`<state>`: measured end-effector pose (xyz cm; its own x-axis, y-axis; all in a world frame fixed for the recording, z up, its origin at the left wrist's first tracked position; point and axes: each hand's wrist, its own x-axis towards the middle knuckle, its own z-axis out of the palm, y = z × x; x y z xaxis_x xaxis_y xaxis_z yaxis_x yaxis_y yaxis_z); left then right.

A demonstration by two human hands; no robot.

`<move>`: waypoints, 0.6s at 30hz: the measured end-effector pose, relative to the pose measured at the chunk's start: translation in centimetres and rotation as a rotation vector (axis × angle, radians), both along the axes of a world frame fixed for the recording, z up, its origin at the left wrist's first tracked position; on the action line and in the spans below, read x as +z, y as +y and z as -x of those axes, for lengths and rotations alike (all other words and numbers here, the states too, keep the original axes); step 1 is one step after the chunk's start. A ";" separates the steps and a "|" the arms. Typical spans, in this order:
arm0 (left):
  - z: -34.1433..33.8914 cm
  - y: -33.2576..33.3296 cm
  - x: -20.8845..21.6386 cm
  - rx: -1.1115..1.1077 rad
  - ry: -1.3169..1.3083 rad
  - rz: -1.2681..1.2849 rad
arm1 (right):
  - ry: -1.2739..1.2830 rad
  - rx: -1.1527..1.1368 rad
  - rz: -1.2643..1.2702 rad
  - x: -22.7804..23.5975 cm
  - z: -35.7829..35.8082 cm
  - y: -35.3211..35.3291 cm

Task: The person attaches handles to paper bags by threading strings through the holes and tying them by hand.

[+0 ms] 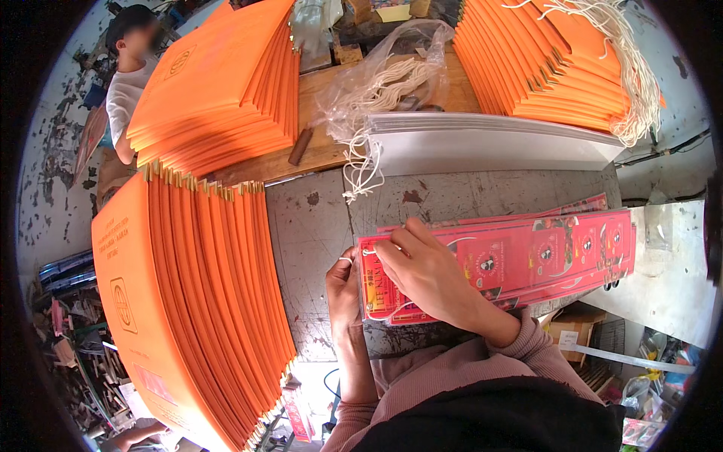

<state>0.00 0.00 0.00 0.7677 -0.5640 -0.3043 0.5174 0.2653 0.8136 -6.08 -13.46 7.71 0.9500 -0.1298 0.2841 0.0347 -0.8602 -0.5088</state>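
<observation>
One red strip [520, 256] lies beneath right fingers [390, 255], beside left fingers [344, 265].

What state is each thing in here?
Left hand: curled at one end of the red strips
Right hand: bent over the same end
Red strips: stacked flat, unevenly overlapping
Orange folders: closely piled
Plastic bag: crumpled, white cords inside
White boards: stacked
Cord bundle: loose, hanging

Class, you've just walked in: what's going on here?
A person's left hand and right hand are at the left end of layered red printed strips on a grey table; their exact grip is hidden. Orange folders are stacked to the left and further back, where white cords and a clear bag lie.
</observation>
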 end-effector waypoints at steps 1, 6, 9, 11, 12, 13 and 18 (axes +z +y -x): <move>0.0 -0.1 0.0 0.004 -0.001 -0.008 | -0.023 -0.009 -0.003 0.0 0.0 0.0; -0.1 0.2 0.2 -0.003 0.008 0.009 | -0.072 -0.026 0.014 0.3 -0.2 0.3; -0.2 0.1 0.1 -0.003 0.005 -0.002 | -0.058 -0.051 0.087 0.2 -0.3 0.4; -0.1 0.1 0.3 0.003 0.017 0.001 | -0.023 -0.042 0.110 0.2 -0.1 0.5; -0.1 0.1 0.4 0.002 0.017 0.001 | -0.023 -0.043 0.110 0.2 -0.1 0.5; -0.1 0.1 0.4 0.003 0.019 0.003 | -0.025 -0.045 0.129 0.3 -0.1 0.5; -0.1 0.0 0.4 0.003 0.035 0.006 | -0.072 -0.046 0.181 0.2 -0.4 0.7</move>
